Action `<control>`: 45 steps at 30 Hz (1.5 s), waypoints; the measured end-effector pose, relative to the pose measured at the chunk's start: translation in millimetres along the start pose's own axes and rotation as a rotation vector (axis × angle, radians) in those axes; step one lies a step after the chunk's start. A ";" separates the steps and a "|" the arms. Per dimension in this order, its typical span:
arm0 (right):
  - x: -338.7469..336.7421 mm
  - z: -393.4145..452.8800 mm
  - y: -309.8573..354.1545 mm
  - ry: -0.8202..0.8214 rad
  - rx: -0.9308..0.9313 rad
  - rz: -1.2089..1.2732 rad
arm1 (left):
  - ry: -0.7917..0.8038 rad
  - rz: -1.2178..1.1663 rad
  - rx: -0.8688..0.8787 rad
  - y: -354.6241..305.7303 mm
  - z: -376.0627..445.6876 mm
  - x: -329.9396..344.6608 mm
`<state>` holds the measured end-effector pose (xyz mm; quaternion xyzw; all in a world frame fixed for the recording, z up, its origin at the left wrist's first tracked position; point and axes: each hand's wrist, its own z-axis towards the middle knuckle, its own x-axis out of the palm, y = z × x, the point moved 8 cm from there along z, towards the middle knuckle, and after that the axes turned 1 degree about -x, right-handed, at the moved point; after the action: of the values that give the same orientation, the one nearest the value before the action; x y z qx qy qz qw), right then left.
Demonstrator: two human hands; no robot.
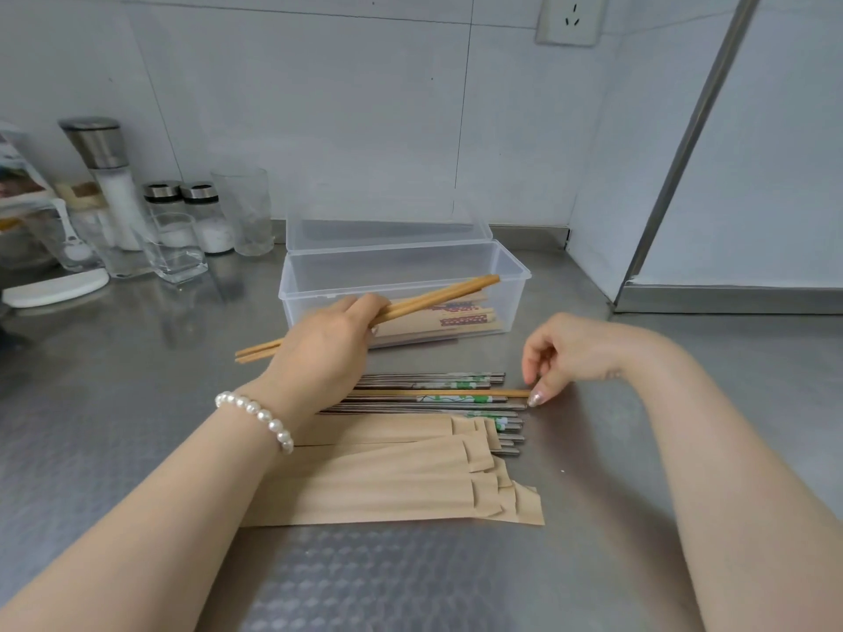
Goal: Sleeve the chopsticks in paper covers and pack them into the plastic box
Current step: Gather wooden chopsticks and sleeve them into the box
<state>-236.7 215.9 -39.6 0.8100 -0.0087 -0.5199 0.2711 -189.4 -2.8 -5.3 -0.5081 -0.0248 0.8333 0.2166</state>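
Note:
My left hand (326, 346) grips a pair of wooden chopsticks (438, 299), slanting up to the right in front of the clear plastic box (517, 271). The box stands open with a few sleeved pairs (460, 319) inside. My right hand (570, 353) hovers over the right ends of a row of loose chopsticks (433, 399) on the counter, its fingertips touching the end of a single wooden chopstick (511, 393). A fan of brown paper covers (387, 485) lies in front of the row.
Glasses (175, 248), salt shakers (207, 218) and a tall grinder (107, 175) crowd the back left of the steel counter (456, 586). A white lid (54, 289) lies near them. A tiled wall with a socket (570, 20) is behind; a metal-framed panel (684, 143) stands at the right.

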 end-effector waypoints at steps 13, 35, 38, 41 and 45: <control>2.2 6.4 -2.6 0.006 -0.062 0.074 | 0.071 -0.078 -0.016 -4.3 -2.6 3.8; -14.5 -10.2 25.5 -0.040 -0.254 0.438 | -0.093 0.363 0.167 -25.4 1.9 -4.7; -36.5 -11.2 21.8 -0.323 -0.294 0.552 | -0.049 0.514 0.153 -23.9 11.2 -9.3; -56.2 -20.5 25.0 -0.640 -0.349 0.579 | 0.072 0.686 0.144 -34.6 21.2 -19.0; -30.0 -15.7 66.0 -0.549 -0.362 0.218 | 0.250 0.882 0.232 -75.7 42.5 -32.2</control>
<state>-219.5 175.3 20.0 0.5731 -0.0754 -0.6795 0.4519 -187.9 60.8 62.0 -0.5389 0.3130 0.7755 -0.1012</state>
